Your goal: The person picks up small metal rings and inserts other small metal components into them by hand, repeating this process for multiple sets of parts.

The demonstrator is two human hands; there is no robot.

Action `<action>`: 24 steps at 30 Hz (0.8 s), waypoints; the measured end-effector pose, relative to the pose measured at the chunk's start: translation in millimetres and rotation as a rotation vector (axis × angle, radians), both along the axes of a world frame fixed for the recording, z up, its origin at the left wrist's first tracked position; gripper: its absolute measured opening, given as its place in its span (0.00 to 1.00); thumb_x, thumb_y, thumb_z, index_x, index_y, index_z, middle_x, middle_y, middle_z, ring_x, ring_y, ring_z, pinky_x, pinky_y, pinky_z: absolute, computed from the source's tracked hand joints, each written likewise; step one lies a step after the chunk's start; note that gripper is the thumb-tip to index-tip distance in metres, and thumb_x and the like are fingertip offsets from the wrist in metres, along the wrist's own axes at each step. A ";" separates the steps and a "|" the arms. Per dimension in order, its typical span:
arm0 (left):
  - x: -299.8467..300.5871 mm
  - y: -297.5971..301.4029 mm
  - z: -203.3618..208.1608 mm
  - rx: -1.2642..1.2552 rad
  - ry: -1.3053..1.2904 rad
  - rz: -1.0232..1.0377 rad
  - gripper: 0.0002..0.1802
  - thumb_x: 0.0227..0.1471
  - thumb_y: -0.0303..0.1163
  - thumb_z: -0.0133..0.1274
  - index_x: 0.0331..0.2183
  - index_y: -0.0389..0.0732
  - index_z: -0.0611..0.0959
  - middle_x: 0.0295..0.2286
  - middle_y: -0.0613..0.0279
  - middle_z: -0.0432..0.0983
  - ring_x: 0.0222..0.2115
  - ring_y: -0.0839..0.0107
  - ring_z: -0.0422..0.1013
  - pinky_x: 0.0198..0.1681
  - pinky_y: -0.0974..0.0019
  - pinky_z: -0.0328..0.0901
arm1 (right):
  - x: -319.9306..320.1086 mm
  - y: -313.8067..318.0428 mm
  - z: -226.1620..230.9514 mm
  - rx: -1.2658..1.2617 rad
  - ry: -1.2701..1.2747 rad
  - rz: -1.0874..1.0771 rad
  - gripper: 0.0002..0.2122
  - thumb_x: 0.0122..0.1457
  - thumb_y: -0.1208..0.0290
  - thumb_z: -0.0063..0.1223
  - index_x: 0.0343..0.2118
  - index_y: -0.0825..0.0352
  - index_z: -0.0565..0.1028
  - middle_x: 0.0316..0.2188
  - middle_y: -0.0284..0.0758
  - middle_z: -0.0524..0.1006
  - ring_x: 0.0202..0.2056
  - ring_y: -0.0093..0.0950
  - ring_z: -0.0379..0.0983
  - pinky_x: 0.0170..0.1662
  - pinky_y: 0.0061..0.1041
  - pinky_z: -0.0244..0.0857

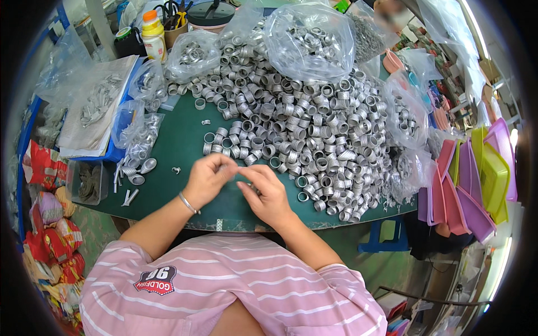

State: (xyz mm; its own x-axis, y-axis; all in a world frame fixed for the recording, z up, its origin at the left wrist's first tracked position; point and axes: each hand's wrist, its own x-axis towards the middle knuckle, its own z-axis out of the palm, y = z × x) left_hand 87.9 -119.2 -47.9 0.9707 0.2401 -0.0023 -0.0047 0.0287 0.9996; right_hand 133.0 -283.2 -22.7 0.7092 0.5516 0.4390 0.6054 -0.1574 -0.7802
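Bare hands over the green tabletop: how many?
2: the left hand, with a wrist bangle, and the right hand beside it, both in front of the silver ring heap.

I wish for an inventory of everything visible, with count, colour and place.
Metal rings: uncountable, silver, heaped on table
Table: one, green, under rings
Loose metal pieces: several, silver, left
Plastic bags: several, clear, around heap
Bottle: one, yellow and white, far left
Tray: one, blue, left
Tub: one, clear, left edge
Packages: several, mostly red, lower left
Baskets: several, purple, pink, yellow-green, right
Stool: one, blue, lower right
Background clutter: uncounted, mixed colours, around edges
Shirt: one, pink, white-striped, bottom
Bracelet: one, silver, left wrist
Left hand: one, bare, before heap
Right hand: one, bare, meeting left
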 end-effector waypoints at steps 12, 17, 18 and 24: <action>-35.3 -22.6 -5.2 0.191 0.133 -0.109 0.24 0.59 0.44 0.37 0.20 0.35 0.71 0.12 0.62 0.65 0.12 0.76 0.62 0.16 0.72 0.57 | -23.9 -8.4 -28.7 0.046 0.491 0.279 0.05 0.50 0.77 0.55 0.30 0.70 0.77 0.24 0.33 0.74 0.26 0.22 0.67 0.29 0.19 0.61; -35.5 -28.4 1.3 0.232 0.076 -0.073 0.24 0.60 0.42 0.33 0.19 0.37 0.69 0.12 0.69 0.61 0.11 0.82 0.56 0.14 0.76 0.51 | -34.9 -9.5 -31.6 0.154 0.670 0.229 0.04 0.51 0.76 0.55 0.30 0.70 0.77 0.25 0.31 0.73 0.26 0.18 0.66 0.30 0.17 0.59; -39.3 -30.8 0.6 0.156 0.129 -0.062 0.24 0.60 0.42 0.33 0.19 0.38 0.69 0.12 0.69 0.61 0.10 0.83 0.55 0.12 0.76 0.50 | -39.8 -9.8 -27.4 0.136 0.650 0.187 0.04 0.51 0.75 0.55 0.27 0.69 0.76 0.22 0.32 0.71 0.25 0.22 0.66 0.30 0.20 0.61; -46.0 -26.8 -5.0 -0.223 0.371 -0.074 0.22 0.60 0.40 0.35 0.20 0.37 0.70 0.11 0.68 0.62 0.10 0.81 0.58 0.13 0.75 0.53 | -42.0 -10.4 -31.4 0.121 0.575 0.235 0.04 0.51 0.74 0.54 0.28 0.68 0.76 0.22 0.34 0.72 0.25 0.26 0.68 0.29 0.22 0.62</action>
State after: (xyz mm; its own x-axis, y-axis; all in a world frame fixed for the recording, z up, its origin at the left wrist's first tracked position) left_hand 42.0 -146.0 -52.8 0.9091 0.1243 -0.3977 0.3634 0.2305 0.9027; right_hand 91.0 -293.6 -54.1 0.7165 0.6914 0.0929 0.0915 0.0388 -0.9950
